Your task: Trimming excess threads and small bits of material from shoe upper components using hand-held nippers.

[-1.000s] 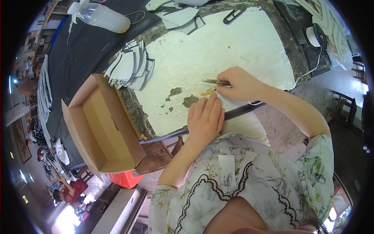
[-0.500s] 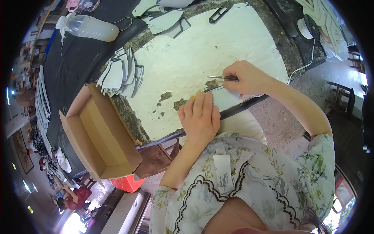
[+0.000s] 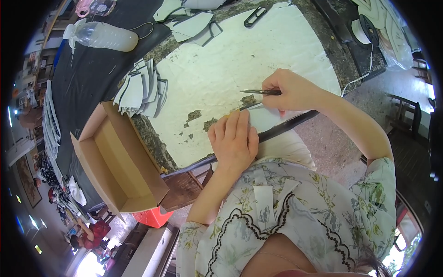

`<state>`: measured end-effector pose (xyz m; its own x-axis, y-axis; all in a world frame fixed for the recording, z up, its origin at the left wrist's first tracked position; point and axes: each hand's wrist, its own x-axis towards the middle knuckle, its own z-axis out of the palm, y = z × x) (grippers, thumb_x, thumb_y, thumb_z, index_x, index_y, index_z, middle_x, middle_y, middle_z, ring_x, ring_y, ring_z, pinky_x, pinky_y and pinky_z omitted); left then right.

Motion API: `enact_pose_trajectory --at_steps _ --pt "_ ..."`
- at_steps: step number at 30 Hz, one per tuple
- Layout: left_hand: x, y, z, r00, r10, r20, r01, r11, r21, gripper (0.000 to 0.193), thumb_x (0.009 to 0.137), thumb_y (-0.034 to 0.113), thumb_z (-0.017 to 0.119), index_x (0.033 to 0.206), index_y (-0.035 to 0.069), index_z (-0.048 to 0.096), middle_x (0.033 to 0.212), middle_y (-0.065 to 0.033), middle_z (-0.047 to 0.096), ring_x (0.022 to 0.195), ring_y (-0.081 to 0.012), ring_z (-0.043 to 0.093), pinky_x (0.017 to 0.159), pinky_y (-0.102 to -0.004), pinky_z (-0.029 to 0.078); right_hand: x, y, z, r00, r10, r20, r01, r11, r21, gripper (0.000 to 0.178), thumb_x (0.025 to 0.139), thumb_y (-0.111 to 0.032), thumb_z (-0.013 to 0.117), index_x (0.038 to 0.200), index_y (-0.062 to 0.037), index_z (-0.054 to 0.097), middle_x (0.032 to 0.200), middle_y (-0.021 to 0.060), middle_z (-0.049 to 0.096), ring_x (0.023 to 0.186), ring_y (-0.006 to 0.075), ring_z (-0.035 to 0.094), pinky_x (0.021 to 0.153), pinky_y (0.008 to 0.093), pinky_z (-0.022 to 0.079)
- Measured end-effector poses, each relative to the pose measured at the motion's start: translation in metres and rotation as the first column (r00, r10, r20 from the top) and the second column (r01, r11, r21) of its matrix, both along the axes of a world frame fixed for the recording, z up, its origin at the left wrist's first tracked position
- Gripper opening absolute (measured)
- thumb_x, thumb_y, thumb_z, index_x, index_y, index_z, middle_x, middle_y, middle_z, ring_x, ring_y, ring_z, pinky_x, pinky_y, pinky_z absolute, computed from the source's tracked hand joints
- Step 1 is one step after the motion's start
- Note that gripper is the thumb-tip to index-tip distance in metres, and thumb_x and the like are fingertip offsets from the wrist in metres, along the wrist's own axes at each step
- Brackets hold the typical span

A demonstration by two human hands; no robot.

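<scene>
Right hand (image 3: 290,90) closed on pointed tool (image 3: 254,91), left hand (image 3: 233,142) flat on pale piece (image 3: 265,117), near edge of tabletop (image 3: 151,138)

The left hand (image 3: 234,145) lies palm down, its fingers (image 3: 232,124) reaching forward side by side and its thumb (image 3: 253,141) a little apart, and the left arm (image 3: 210,196) slants up from below. The right hand (image 3: 290,90) is curled up tight. The right arm (image 3: 357,124) bends at the elbow, and the two hands are near but not touching.
</scene>
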<state>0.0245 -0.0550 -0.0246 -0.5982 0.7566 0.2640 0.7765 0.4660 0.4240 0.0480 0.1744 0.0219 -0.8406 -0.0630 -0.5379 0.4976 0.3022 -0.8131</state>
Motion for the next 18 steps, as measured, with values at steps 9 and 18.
enact_pose_trajectory --at_steps 9,18 --pt "-0.001 0.001 0.000 1.000 -0.011 0.007 0.011 1.000 0.007 0.041 0.084 0.021 0.064 0.121 0.005 0.062 0.118 -0.0104 0.059 0.106 -0.0308 0.051 0.096 -0.0444 0.035 0.007 0.000 -0.009 1.000 0.015 0.020 -0.017 0.994 0.105 0.014 0.078 -0.008 0.062 0.071 0.0043 0.062 0.059 0.0100 0.061 0.052 0.0163 0.065 0.050 0.0291 0.048" --pt "-0.007 0.005 0.007 0.992 -0.104 -0.065 0.096 0.989 -0.113 0.041 0.083 0.025 0.065 0.121 0.010 0.062 0.115 -0.0083 0.057 0.104 -0.0281 0.051 0.093 -0.0437 0.036 0.007 0.000 -0.010 0.997 0.076 0.001 -0.075 0.976 0.203 0.014 0.077 -0.008 0.061 0.070 0.0040 0.063 0.058 0.0117 0.062 0.050 0.0184 0.066 0.051 0.0306 0.050"
